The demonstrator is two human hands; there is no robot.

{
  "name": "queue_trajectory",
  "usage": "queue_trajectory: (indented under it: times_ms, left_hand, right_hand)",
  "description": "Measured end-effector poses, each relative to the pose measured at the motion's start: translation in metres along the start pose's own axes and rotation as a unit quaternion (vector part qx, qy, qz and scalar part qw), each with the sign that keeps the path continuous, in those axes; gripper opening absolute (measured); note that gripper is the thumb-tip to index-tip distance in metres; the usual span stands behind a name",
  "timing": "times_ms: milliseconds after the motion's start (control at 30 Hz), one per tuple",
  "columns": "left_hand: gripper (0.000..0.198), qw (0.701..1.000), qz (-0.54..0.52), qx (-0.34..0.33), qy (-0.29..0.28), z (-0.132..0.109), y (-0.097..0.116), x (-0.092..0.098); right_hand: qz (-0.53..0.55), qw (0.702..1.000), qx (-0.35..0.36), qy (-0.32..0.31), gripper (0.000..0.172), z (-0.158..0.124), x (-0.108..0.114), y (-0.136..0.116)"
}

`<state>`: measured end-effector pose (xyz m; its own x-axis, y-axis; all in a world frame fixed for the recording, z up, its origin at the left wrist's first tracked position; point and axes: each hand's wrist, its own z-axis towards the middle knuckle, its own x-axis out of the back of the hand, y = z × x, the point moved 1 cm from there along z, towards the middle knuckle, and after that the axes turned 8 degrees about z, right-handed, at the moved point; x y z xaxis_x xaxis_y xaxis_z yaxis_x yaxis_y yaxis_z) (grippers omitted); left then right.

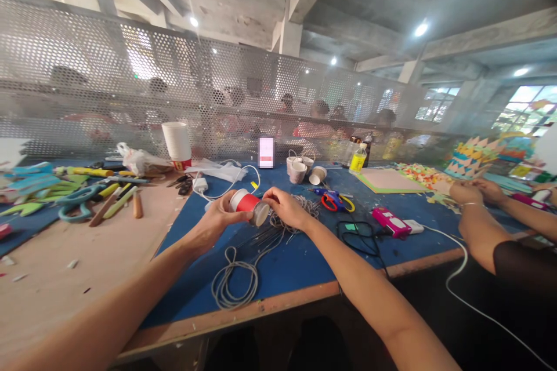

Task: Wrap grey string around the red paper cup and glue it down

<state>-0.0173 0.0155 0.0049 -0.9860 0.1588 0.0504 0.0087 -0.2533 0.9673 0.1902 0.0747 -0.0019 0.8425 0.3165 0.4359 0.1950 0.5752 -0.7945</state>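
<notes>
So I've got the red cup (246, 203) lying on its side in mid-air, just above the blue mat (296, 266) on the bench (87, 266), pretty much dead centre of my view. My left hand (224, 211) is wrapped around its rim end, and my right hand (285, 208) has its fingers curled onto the base end, so both are gripping it.

A loose coil of grey cord (232, 284) lies at 6 o'clock from the cup, on the mat near the bench edge. Red and yellow scissors (335, 202) are at 3 o'clock, with a pink glue gun (389, 220) further out the same way. A stack of white cups (176, 142) stands at 10 o'clock. A co-worker's hands (467, 192) are busy way out at 3 o'clock.
</notes>
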Motion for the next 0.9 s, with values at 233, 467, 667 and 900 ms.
queue_trajectory:
  times_ms: [233, 467, 667, 900]
  left_hand:
    - [0.041, 0.999, 0.024, -0.009, 0.026, 0.004, -0.008, 0.006]
    - [0.044, 0.998, 0.012, -0.001, 0.069, 0.004, -0.006, 0.005]
    - [0.041, 0.996, -0.001, 0.0, 0.091, 0.006, -0.01, 0.007]
    - [0.039, 0.996, 0.004, 0.0, 0.091, 0.005, -0.01, 0.006]
  right_hand:
    - [0.053, 0.997, 0.005, 0.064, 0.019, 0.002, 0.001, -0.003]
    - [-0.09, 0.975, 0.143, 0.142, 0.01, -0.009, -0.006, -0.029]
    - [-0.22, 0.95, 0.21, 0.07, 0.016, -0.016, -0.016, -0.035]
    - [-0.285, 0.93, 0.226, 0.042, 0.022, -0.017, -0.015, -0.035]
